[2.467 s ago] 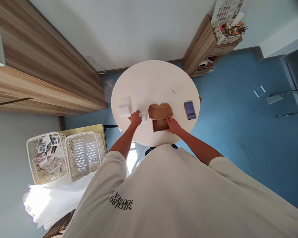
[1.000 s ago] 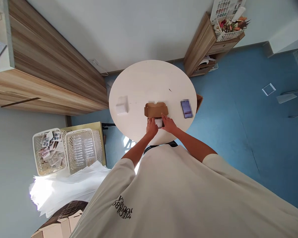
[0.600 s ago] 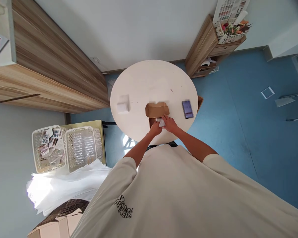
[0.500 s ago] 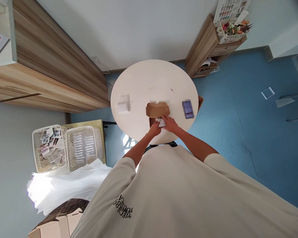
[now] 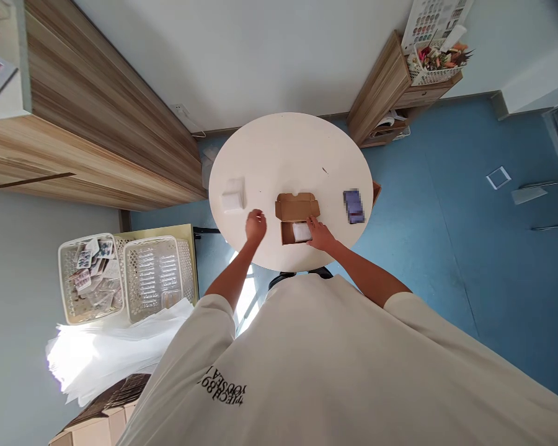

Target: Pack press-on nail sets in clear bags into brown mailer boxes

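On the white round table [image 5: 288, 142] lies a small brown cardboard box [image 5: 287, 234], its lid [image 5: 297, 207] folded back away from me. A white packet [image 5: 301, 231] fills the right part of the box, while the left part shows bare cardboard. My right hand [image 5: 322, 235] grips the box at its right end, with fingers near the hinge and the thumb by the front wall. To the left of the box my left hand [image 5: 256, 228] hovers over the table, loosely curled with no object visible in it. A stack of white packets [image 5: 233, 196] is just beyond it.
A purple pixelated item [image 5: 353, 206] lies at the table's right side. Two white baskets [image 5: 129, 279] stand at lower left, near white sheets [image 5: 121, 347] and flat cardboard [image 5: 106, 415]. Wooden cabinets flank the table, with a drawer cabinet [image 5: 376, 93] at the back right.
My left hand has let go of the white packet and moved left, out of the box. The packet now lies flat inside. My right hand has stayed at the box's right end.
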`<state>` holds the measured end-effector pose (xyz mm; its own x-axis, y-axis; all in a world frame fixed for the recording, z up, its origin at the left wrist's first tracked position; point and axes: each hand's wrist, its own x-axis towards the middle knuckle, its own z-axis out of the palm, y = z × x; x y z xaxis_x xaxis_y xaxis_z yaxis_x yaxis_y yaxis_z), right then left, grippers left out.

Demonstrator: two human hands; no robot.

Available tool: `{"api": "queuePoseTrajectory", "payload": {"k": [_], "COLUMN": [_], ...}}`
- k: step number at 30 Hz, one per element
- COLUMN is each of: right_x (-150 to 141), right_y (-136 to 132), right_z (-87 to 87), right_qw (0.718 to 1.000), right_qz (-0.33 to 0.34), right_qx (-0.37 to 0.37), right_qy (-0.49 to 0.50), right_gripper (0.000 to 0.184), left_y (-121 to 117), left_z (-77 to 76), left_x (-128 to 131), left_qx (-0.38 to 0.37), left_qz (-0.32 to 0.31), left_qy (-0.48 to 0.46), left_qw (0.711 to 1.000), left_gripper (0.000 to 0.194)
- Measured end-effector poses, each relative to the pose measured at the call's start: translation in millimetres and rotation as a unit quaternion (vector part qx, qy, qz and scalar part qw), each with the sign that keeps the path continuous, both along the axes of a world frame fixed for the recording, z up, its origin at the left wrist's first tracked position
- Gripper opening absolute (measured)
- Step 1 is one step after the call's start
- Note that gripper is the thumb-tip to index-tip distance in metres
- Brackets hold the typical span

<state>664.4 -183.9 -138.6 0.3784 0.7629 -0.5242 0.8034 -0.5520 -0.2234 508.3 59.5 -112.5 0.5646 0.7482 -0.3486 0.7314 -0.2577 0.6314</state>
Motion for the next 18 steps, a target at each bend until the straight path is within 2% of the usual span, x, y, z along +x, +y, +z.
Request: {"api": "queuePoseTrajectory", "payload": {"k": [4, 6, 8, 13, 18], "right_x": [0, 0, 0, 0, -1], "right_y": [0, 0, 0, 2, 4], "right_z": [-0.5, -0.2, 0.8, 4.9, 8.6], "right_qw": [1.000, 1.000, 1.000, 1.000, 0.999], "right_qz": [-0.001, 0.000, 0.000, -0.003, -0.007], "right_qx": [-0.002, -0.005, -0.010, -0.022, -0.031], "right_qy": [-0.002, -0.003, -0.005, -0.001, -0.002], "right_gripper": [0.107, 0.109, 0.109, 0.107, 0.110], "left_y": [74, 100, 118, 138, 144], "left_z": [-9.5, -18.6, -28.2, -47.3, -55.8], "left_x": [-19, -24, -26, -18, -10], "left_qx": [0.044, 0.043, 0.015, -0.007, -0.053], "left_qz": [0.145, 0.197, 0.219, 0.208, 0.203], "left_qy": [0.094, 0.116, 0.123, 0.124, 0.153], "left_qw": [0.984, 0.972, 0.968, 0.970, 0.966], "left_gripper": [0.022, 0.027, 0.033, 0.043, 0.057]}}
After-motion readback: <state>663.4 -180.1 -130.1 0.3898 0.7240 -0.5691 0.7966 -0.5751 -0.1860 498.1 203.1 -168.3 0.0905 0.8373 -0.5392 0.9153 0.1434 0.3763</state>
